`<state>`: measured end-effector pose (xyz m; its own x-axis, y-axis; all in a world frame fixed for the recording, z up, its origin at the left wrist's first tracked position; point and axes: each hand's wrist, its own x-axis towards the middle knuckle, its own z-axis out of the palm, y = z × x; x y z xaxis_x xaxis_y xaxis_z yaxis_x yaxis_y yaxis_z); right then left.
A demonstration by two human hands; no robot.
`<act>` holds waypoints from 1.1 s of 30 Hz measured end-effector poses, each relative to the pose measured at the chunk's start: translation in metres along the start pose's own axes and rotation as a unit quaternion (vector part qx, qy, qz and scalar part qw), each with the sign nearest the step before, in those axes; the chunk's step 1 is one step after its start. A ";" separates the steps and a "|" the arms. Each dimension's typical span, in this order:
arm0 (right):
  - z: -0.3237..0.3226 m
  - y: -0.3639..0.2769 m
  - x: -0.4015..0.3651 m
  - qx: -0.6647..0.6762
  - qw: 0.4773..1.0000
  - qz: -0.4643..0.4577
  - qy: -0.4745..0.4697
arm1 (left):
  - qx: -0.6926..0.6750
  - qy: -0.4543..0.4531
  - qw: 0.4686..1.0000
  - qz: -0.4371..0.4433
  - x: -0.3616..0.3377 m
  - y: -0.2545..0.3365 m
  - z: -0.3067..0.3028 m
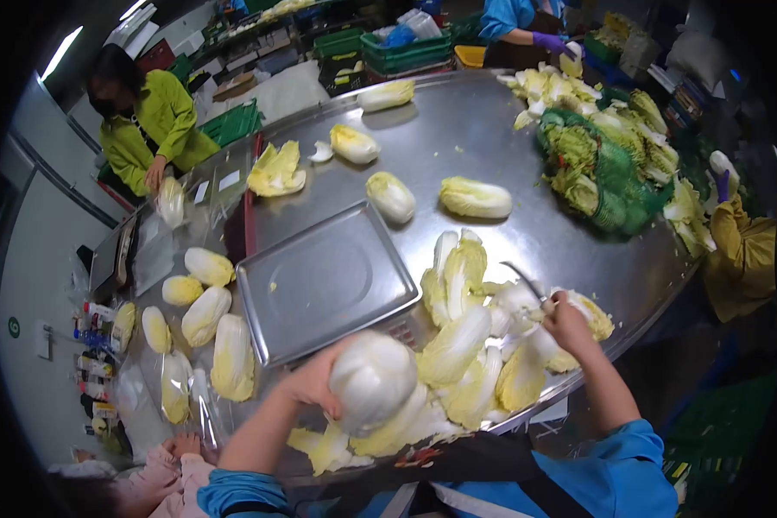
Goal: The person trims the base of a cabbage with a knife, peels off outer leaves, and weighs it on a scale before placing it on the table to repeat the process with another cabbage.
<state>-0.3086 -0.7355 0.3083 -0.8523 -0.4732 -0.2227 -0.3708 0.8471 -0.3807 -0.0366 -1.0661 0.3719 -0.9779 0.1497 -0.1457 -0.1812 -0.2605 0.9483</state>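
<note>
My left hand (316,380) is wrapped around a napa cabbage (375,380), its pale base turned up toward me, close to the table's near edge. In my right hand (568,323) is a knife with a curved blade (523,281), its tip pointing up and left. Beneath the knife and beside the cabbage spread loose cabbage leaves (457,345), white and yellow-green, piled along the near edge. A shallow metal tray (306,298) lies just beyond my left hand. Several trimmed cabbages, one of them a long cabbage (475,198), rest on the metal table (466,121).
Whole cabbages (205,316) sit left of the tray. A green net bag (617,186) with cabbages lies at the far right among leaves. A person in a green jacket (160,112) handles a cabbage at left. Others stand at the far side, right and lower left.
</note>
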 end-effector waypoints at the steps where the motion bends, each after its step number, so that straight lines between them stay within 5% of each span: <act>1: -0.009 -0.008 -0.017 0.001 1.000 0.001 -0.011 | -0.037 0.003 0.999 -0.024 -0.010 -0.020 0.009; 3: -0.020 -0.032 -0.050 0.153 0.980 -0.098 0.079 | -0.098 0.005 0.994 -0.053 -0.019 -0.057 0.024; 5: -0.010 -0.069 -0.096 0.311 0.947 -0.079 0.016 | -0.102 0.025 0.993 -0.055 -0.021 -0.077 0.044; 10: -0.002 -0.109 -0.156 0.227 0.892 -0.388 -0.042 | -0.059 0.101 0.993 0.002 -0.021 -0.079 0.086; 12: -0.009 -0.112 -0.159 0.166 0.884 -0.437 0.005 | 0.027 0.118 0.991 -0.056 -0.025 -0.073 0.094; 18: -0.019 -0.106 -0.169 0.116 0.885 -0.444 -0.076 | -0.005 0.088 0.995 -0.038 -0.027 -0.072 0.104; 33: -0.010 -0.087 -0.181 0.113 0.901 -0.414 -0.063 | 0.021 0.061 0.997 -0.042 -0.030 -0.077 0.114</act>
<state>-0.1258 -0.7210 0.3906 -0.2642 -0.9562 0.1260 -0.7635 0.1275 -0.6331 0.0190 -0.9414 0.3353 -0.9651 0.0516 -0.2568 -0.2619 -0.2120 0.9415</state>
